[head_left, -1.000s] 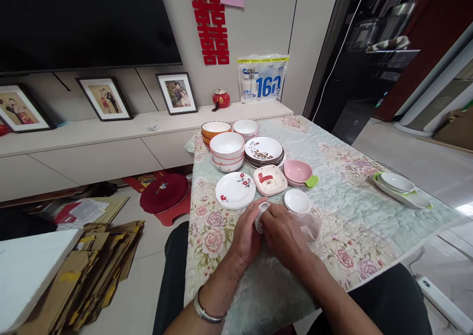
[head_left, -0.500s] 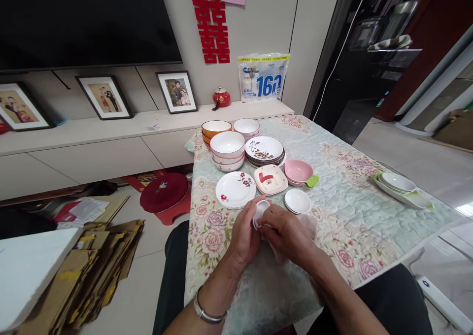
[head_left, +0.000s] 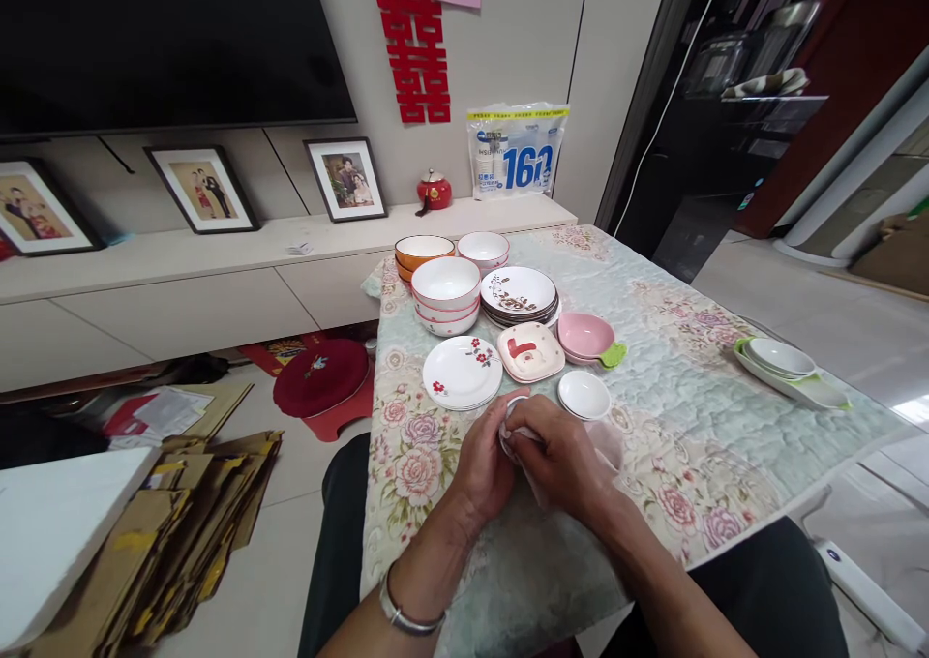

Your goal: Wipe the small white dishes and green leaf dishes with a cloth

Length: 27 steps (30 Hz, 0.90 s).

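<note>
A small white dish (head_left: pixel 506 439) is cupped in my left hand (head_left: pixel 480 460), its rim tipped toward my right hand (head_left: pixel 562 450). My right hand is closed on a thin whitish cloth (head_left: pixel 608 443), its fingers pressed inside the dish. The cloth's loose part trails out below and to the right of that hand. Much of the dish is hidden behind the right-hand fingers. Just beyond stand a pair of small white bowls (head_left: pixel 584 395), a stack of flowered plates (head_left: pixel 463 373) and a square cartoon dish (head_left: pixel 531 350).
Farther back are stacked white bowls (head_left: pixel 446 295), orange bowls (head_left: pixel 425 249), brown-patterned plates (head_left: pixel 518 292) and pink bowls (head_left: pixel 586 335). A long green-edged dish (head_left: pixel 791 387) holding small bowls lies at right on the flowered tablecloth (head_left: pixel 682 348). Flattened cardboard (head_left: pixel 210 503) lies on the floor at left.
My right hand has shifted slightly up and over the dish, covering more of its inside. The left hand keeps its hold, and the other dishes stay where they were.
</note>
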{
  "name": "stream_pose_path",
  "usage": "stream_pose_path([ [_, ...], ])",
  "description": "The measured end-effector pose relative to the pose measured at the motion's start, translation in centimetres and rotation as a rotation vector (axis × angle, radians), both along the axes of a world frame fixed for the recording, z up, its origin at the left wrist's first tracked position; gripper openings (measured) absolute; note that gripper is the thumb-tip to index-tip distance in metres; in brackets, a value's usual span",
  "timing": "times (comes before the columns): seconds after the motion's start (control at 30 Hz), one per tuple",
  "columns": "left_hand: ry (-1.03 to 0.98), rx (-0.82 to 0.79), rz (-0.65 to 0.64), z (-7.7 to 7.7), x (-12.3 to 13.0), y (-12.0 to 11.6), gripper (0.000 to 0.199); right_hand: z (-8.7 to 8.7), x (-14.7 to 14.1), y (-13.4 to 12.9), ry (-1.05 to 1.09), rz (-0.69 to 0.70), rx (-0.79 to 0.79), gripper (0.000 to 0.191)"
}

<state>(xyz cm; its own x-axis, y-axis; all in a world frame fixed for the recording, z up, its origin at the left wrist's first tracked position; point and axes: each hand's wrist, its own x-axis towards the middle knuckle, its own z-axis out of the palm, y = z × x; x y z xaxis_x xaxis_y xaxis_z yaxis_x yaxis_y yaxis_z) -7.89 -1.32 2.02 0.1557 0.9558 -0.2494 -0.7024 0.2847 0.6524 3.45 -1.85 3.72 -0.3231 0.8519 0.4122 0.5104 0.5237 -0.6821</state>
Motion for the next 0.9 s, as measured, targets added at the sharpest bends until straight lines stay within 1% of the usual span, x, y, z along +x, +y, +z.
stream_pose_path([
  [0.1, -0.081, -0.006, -0.008, 0.0, 0.3, 0.1, 0.027, -1.0, -0.3, 0.2, -0.054, -0.081, 0.146, 0.017],
  [0.2, -0.069, 0.031, 0.027, -0.1, 0.4, 0.1, 0.023, -1.5, -0.5, 0.2, -0.235, -0.195, 0.241, 0.021],
  [0.27, -0.001, 0.049, 0.066, -0.2, 0.3, 0.0, 0.025, -1.5, -0.5, 0.1, -0.362, -0.264, 0.239, 0.020],
  [0.33, 0.074, 0.068, 0.091, -0.2, 0.1, -0.1, 0.028, -1.3, -0.4, 0.0, -0.438, -0.293, 0.176, 0.018],
  [0.4, 0.119, 0.094, 0.088, -0.2, 0.0, -0.2, 0.031, -0.9, -0.2, -0.1, -0.461, -0.272, 0.084, 0.018],
  [0.47, 0.138, 0.120, 0.073, -0.2, -0.1, -0.3, 0.032, -0.5, 0.1, -0.2, -0.421, -0.200, 0.002, 0.019],
  [0.57, 0.140, 0.120, 0.059, -0.1, -0.1, -0.3, 0.032, 0.1, 0.4, -0.2, -0.248, -0.047, -0.080, 0.020],
  [0.63, 0.121, 0.086, 0.044, -0.1, -0.1, -0.3, 0.033, 0.1, 0.4, -0.1, -0.110, -0.005, -0.117, 0.020],
  [0.67, 0.107, 0.069, 0.036, -0.1, -0.1, -0.3, 0.034, 0.0, 0.4, 0.0, -0.051, -0.010, -0.130, 0.019],
  [0.77, 0.075, 0.029, 0.031, -0.1, -0.1, -0.1, 0.038, -0.3, 0.1, 0.1, 0.038, -0.045, -0.123, 0.017],
  [0.9, 0.018, -0.029, 0.102, -0.1, -0.3, 0.4, 0.042, -0.4, -0.1, -0.1, -0.059, 0.032, -0.037, 0.013],
])
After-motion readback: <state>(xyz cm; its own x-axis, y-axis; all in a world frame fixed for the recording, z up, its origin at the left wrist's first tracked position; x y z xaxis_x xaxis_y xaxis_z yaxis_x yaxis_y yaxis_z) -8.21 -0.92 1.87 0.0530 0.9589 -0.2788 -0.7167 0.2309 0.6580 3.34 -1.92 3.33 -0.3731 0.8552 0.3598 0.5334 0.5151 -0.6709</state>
